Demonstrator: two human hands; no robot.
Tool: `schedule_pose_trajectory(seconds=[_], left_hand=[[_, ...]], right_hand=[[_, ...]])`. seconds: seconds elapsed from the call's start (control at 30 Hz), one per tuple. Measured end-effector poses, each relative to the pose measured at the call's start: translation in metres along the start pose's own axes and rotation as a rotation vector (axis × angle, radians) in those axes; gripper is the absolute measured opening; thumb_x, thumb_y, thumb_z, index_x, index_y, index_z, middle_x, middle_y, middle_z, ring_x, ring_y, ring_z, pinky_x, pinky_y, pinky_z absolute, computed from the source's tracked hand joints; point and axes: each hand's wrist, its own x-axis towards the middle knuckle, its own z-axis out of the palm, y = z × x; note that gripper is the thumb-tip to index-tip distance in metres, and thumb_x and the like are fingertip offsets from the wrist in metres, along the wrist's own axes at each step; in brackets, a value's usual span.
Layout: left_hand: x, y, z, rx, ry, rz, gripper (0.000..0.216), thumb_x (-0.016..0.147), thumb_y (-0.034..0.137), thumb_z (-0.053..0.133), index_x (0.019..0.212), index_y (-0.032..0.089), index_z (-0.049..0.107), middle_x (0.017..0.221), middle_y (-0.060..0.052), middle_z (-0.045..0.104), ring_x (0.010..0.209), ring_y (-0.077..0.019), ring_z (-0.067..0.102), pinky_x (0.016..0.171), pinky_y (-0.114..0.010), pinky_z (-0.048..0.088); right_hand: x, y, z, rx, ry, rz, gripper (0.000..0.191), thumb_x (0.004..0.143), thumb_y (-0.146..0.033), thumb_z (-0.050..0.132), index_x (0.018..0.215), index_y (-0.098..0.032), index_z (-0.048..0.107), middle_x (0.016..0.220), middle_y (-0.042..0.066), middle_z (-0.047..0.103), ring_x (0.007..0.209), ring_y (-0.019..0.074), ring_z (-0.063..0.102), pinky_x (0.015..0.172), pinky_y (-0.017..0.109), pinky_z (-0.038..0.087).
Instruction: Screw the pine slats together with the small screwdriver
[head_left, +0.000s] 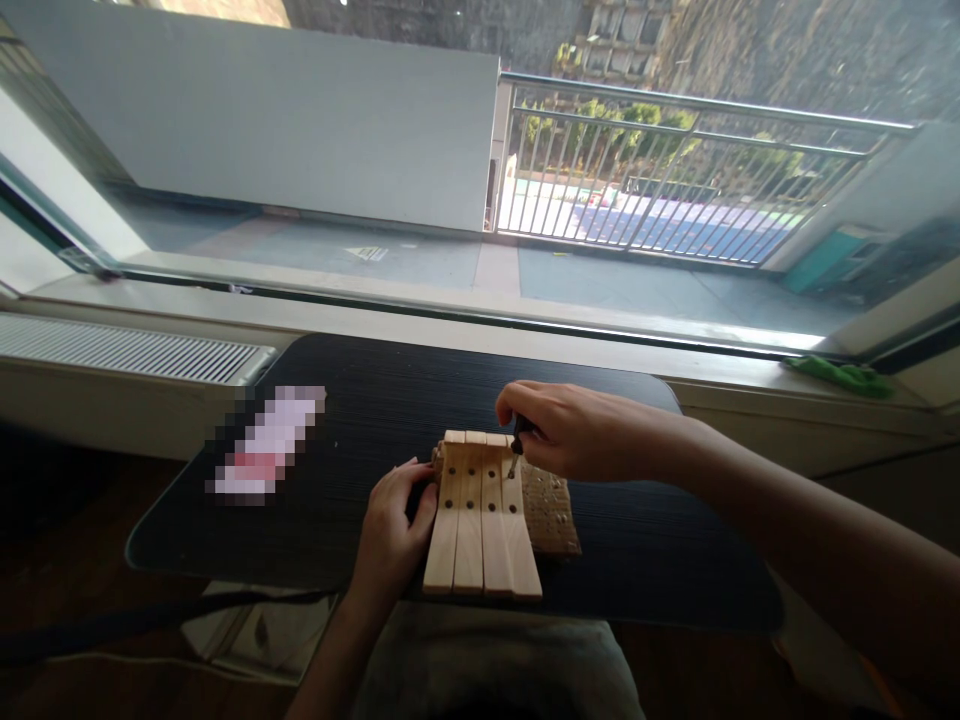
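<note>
In the head view, a piece made of several pale wooden slats (469, 545) lies near the table's front edge, with two rows of dark screws across it. Under it is a corrugated brown board (551, 510), showing at the right. My left hand (397, 515) grips the slats' left edge, the thumb on the near side and some fingertips hidden. My right hand (559, 425) is closed around the dark handle of a screwdriver (514, 458). The screwdriver's tip meets the upper-right screw, tilted slightly.
The black table (360, 400) has rounded corners and stands against a window sill. A pixelated white and red item (274, 440) lies at its left. A radiator (135, 350) is at the far left, and a green cloth (840, 375) rests on the sill at right.
</note>
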Motion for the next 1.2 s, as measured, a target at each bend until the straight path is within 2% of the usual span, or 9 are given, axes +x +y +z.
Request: schedule_pose_trajectory(seconds=[0.2,0.3,0.5,0.73,0.9,1.0,1.1,1.2], left_hand=[[0.000,0.000,-0.001,0.005,-0.014,0.000,0.029,0.087,0.036,0.050,0.100,0.018,0.068,0.110,-0.012,0.072,0.113,-0.0298,0.062,0.104,-0.050,0.045],[-0.001,-0.001,-0.001,0.006,-0.017,-0.006,0.030,0.087,0.037,0.050,0.100,0.018,0.068,0.111,-0.012,0.071,0.114,-0.0302,0.061,0.104,-0.051,0.044],[-0.001,-0.002,0.000,0.001,-0.012,-0.005,0.030,0.088,0.037,0.049,0.101,0.018,0.068,0.112,-0.012,0.071,0.114,-0.0303,0.061,0.104,-0.051,0.044],[0.001,0.001,-0.001,0.004,-0.014,0.006,0.030,0.087,0.037,0.049,0.100,0.017,0.068,0.110,-0.012,0.071,0.113,-0.0306,0.062,0.103,-0.051,0.046],[0.001,0.002,-0.002,0.007,-0.016,-0.002,0.030,0.087,0.037,0.049,0.100,0.018,0.068,0.110,-0.012,0.072,0.113,-0.0303,0.062,0.103,-0.051,0.046],[0.000,0.002,-0.002,0.008,-0.014,-0.003,0.030,0.087,0.036,0.050,0.100,0.018,0.068,0.110,-0.011,0.072,0.113,-0.0301,0.062,0.104,-0.050,0.045],[0.000,0.001,-0.002,0.007,-0.016,-0.005,0.029,0.087,0.036,0.050,0.101,0.018,0.068,0.111,-0.012,0.071,0.114,-0.0301,0.062,0.103,-0.050,0.045],[0.000,0.001,-0.002,0.006,-0.022,-0.008,0.030,0.087,0.037,0.050,0.101,0.018,0.068,0.113,-0.012,0.070,0.115,-0.0307,0.061,0.102,-0.050,0.046]], right_hand=[[-0.002,-0.005,-0.005,-0.034,-0.037,0.001,0.012,0.090,-0.020,0.047,0.096,-0.018,0.057,0.089,0.004,0.065,0.068,0.0138,0.052,0.058,0.026,0.033],[-0.001,-0.010,-0.008,-0.066,-0.080,0.034,0.014,0.093,-0.024,0.046,0.093,-0.018,0.059,0.084,0.003,0.065,0.066,0.0133,0.052,0.055,0.026,0.030],[0.003,-0.015,-0.009,-0.162,-0.088,0.072,0.025,0.094,-0.033,0.050,0.078,-0.019,0.063,0.059,-0.002,0.054,0.049,0.0094,0.037,0.049,0.026,0.021],[0.005,-0.011,-0.008,-0.191,-0.057,0.027,0.028,0.091,-0.029,0.054,0.067,-0.017,0.062,0.058,-0.001,0.054,0.052,0.0092,0.036,0.051,0.028,0.022],[0.005,-0.014,-0.007,-0.255,-0.070,0.043,0.021,0.092,-0.026,0.051,0.078,-0.018,0.065,0.061,-0.001,0.057,0.051,0.0097,0.038,0.051,0.028,0.021],[0.004,-0.017,-0.008,-0.303,-0.111,0.073,0.024,0.096,-0.029,0.046,0.085,-0.019,0.065,0.062,0.000,0.058,0.049,0.0104,0.039,0.051,0.028,0.020],[0.002,-0.017,-0.009,-0.294,-0.129,0.080,0.025,0.096,-0.036,0.043,0.094,-0.019,0.061,0.066,0.000,0.060,0.049,0.0119,0.041,0.050,0.028,0.020],[0.000,-0.019,-0.010,-0.271,-0.121,0.055,0.018,0.092,-0.033,0.045,0.096,-0.019,0.055,0.073,0.001,0.063,0.050,0.0130,0.042,0.050,0.029,0.022]])
